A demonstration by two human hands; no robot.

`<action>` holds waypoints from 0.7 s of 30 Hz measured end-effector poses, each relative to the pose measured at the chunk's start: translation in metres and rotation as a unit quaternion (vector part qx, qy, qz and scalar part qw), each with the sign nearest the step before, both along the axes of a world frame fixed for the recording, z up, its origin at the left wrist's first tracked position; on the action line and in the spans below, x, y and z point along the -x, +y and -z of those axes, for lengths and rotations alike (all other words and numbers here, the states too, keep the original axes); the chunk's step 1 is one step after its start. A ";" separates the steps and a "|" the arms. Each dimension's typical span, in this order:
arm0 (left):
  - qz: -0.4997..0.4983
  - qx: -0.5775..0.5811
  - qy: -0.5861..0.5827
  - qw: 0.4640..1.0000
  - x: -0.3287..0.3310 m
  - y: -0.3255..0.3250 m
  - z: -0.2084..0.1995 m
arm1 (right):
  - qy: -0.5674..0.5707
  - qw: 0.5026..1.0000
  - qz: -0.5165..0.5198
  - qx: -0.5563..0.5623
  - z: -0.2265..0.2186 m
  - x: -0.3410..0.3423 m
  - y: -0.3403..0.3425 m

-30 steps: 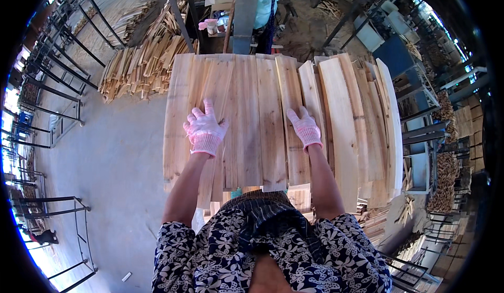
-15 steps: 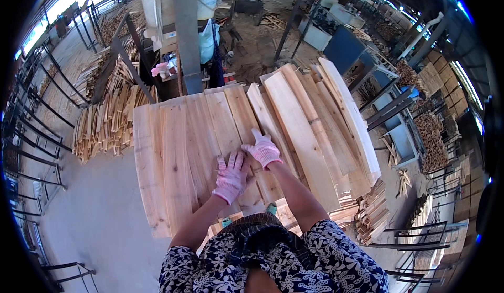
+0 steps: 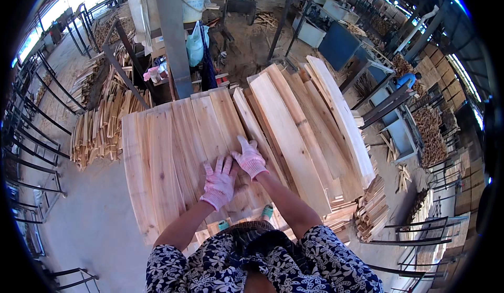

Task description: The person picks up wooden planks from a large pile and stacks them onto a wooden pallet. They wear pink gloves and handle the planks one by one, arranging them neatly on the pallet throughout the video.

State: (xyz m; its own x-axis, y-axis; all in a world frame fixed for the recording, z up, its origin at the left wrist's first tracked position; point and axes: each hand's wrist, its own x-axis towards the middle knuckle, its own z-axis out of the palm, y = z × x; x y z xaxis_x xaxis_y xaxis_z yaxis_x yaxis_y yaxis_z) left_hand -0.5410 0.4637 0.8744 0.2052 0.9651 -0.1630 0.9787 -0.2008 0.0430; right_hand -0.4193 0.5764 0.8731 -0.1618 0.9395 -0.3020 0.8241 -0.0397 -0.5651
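Wooden boards (image 3: 160, 172) lie side by side in front of me, forming a wide stack. My left hand (image 3: 219, 182), in a pink knitted glove, rests palm down on the middle boards with its fingers spread. Just right of it and slightly farther off, my right hand (image 3: 249, 159), gloved alike, presses on a board beside a lengthwise gap, its visible fingers apart. Neither hand grips anything. To the right, loose boards such as a pale plank (image 3: 291, 141) lie slanted on top, and a whitish plank (image 3: 341, 122) runs along the right side.
A grey metal post (image 3: 173, 36) stands beyond the boards, next to white buckets (image 3: 193, 4) and a pale plastic bag (image 3: 196, 46). Thin wood strips (image 3: 102, 130) are piled at left. Black metal racks (image 3: 37, 151) line the far left. A person in blue (image 3: 407, 79) is far right.
The boards and both hands sit farther left in the picture as the view has shifted. My left hand's fingers have spread wider. Both hands still lie on the boards.
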 end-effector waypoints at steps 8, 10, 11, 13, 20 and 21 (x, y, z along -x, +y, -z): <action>-0.005 -0.036 -0.010 0.999 0.003 0.000 0.013 | -0.310 0.806 -0.078 -0.499 -0.001 -0.036 -0.001; 0.005 -0.047 -0.006 0.999 -0.003 0.002 0.012 | -0.304 0.899 -0.097 -0.299 0.023 -0.074 0.022; 0.000 -0.045 0.000 0.999 -0.001 -0.003 0.014 | -0.282 0.913 -0.089 -0.281 0.023 -0.066 0.019; -0.009 -0.052 0.011 0.999 0.003 -0.005 0.026 | -0.392 0.826 -0.109 -0.390 0.021 -0.051 -0.006; 0.000 -0.105 -0.053 0.993 0.003 -0.001 0.015 | -0.401 0.818 -0.068 -0.406 0.025 -0.032 -0.008; 0.005 -0.116 -0.073 0.991 0.003 0.001 0.013 | -0.381 0.847 -0.040 -0.369 0.027 -0.031 -0.009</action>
